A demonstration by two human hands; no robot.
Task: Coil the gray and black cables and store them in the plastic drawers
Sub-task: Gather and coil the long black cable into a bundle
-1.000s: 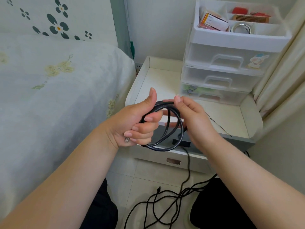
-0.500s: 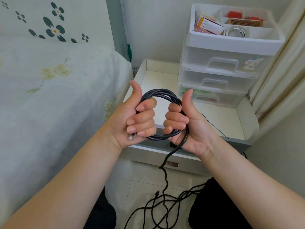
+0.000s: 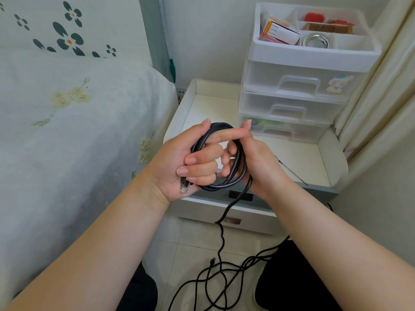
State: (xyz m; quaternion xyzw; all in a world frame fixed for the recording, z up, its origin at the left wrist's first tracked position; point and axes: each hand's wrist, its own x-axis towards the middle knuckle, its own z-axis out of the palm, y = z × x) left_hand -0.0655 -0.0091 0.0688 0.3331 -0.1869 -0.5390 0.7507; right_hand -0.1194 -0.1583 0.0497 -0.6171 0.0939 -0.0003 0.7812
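A black cable (image 3: 226, 184) is wound into a small coil held between both hands above the nightstand's front edge. My left hand (image 3: 179, 160) grips the coil's left side, with a clear plug end sticking out below the palm. My right hand (image 3: 258, 162) holds the right side, its fingers through the loop. The loose length (image 3: 221, 241) hangs from the coil to a tangle on the floor. The white plastic drawers (image 3: 292, 90) stand at the nightstand's back right, all shut. No gray cable is visible.
The white nightstand (image 3: 323, 158) has a raised rim and a thin dark wire (image 3: 292, 171) on its top. The drawer unit's open top tray (image 3: 314, 52) holds a box, comb and tape. A bed (image 3: 67, 131) fills the left; curtains (image 3: 381, 97) hang at right.
Both hands have turned on the coil: the left index finger now stretches across its top and the right fingers have shifted through the loop. More cable has been drawn up.
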